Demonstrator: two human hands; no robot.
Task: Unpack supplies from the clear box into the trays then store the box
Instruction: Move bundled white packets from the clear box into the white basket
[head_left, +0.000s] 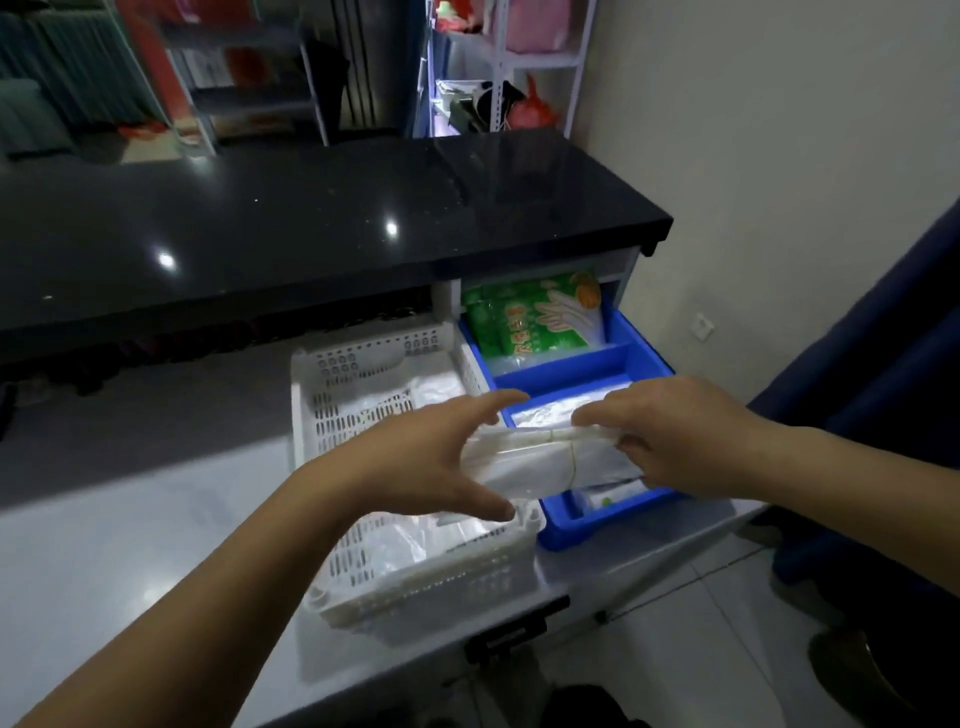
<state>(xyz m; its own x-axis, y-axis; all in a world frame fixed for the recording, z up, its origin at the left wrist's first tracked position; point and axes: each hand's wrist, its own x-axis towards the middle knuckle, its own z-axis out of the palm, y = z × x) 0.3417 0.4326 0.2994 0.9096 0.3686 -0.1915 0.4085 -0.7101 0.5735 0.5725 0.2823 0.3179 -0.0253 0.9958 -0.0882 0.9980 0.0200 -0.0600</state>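
1. Left hand (415, 462), lower centre of frame, forearm nearest the camera: fingers spread wide around the left end of a banded bundle of clear bags (545, 460), thumb under it and fingers above, cupping loosely rather than gripping.
2. Right hand (670, 431), centre right: fingers closed on the bundle's right end, thumb below.
3. Bundle: flat stack bound by a thin band at mid-length, held level over the seam between the two trays, above the blue one's front half.
4. Handling note: likely the placing step. Keep the stack level, support both ends so the slippery bags do not slide out of the band, and lower it flat into one compartment.
5. White slotted tray (332, 410), centre, on the grey counter (130, 519): holds loose clear plastic bags.
6. Blue divided tray (582, 530), just right of the white one and touching it: rear compartment holds green printed packets (530, 317); middle holds clear bags; front contents mostly hidden.
7. Clear box: not in view.
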